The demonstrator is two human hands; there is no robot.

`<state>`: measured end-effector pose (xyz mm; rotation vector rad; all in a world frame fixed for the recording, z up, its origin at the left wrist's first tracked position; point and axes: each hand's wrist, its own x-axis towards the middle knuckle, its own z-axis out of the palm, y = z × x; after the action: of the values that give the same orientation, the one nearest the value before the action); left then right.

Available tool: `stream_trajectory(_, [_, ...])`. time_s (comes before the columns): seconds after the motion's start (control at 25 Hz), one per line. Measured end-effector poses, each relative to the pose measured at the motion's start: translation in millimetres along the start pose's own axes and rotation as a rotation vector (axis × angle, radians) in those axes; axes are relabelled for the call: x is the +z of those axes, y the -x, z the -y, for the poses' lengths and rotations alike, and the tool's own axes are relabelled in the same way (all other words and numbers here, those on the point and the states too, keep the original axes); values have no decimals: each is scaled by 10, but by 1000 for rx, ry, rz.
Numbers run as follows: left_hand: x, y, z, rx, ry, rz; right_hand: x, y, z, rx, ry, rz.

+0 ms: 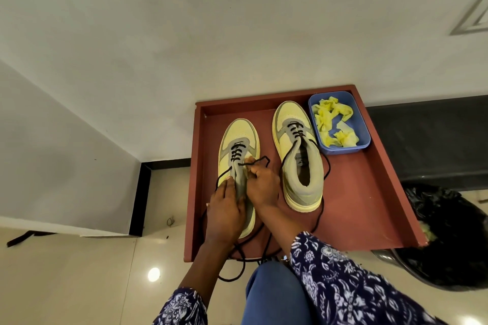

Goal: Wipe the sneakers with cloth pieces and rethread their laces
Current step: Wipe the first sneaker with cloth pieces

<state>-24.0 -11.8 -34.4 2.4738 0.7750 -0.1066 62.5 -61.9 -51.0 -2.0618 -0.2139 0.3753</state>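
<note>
Head view: two yellow-and-grey sneakers sit toes-away on a red-brown tray (369,206); the left sneaker (239,140) is laced partway with a black lace (260,159), and the left hand (224,208) has fingers curled round the grey tongue (239,179) and collar on its left side, while the right hand (261,184) pinches the lace at an upper eyelet, fingers tightly curled. The right sneaker (298,155) stands just beside, untouched, its own lace (320,216) loose and trailing off the tray's near edge. A blue tub (361,124) of crumpled yellow cloth pieces (330,118) sits at the tray's far right corner, with a black-bagged bin (443,240) right of the tray.
</note>
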Motion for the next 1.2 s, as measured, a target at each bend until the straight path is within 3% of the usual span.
stream_trajectory(0.44, [25,-5,20,20,5,-24,-15,-187,73,-59,69,39])
stream_trajectory(0.96, [12,30,-11,-26,69,-41,64,641,-344,-170,-45,2])
stream_trajectory(1.2, [6,82,-25,-86,101,-67,126,905,-410,-14,-105,-34])
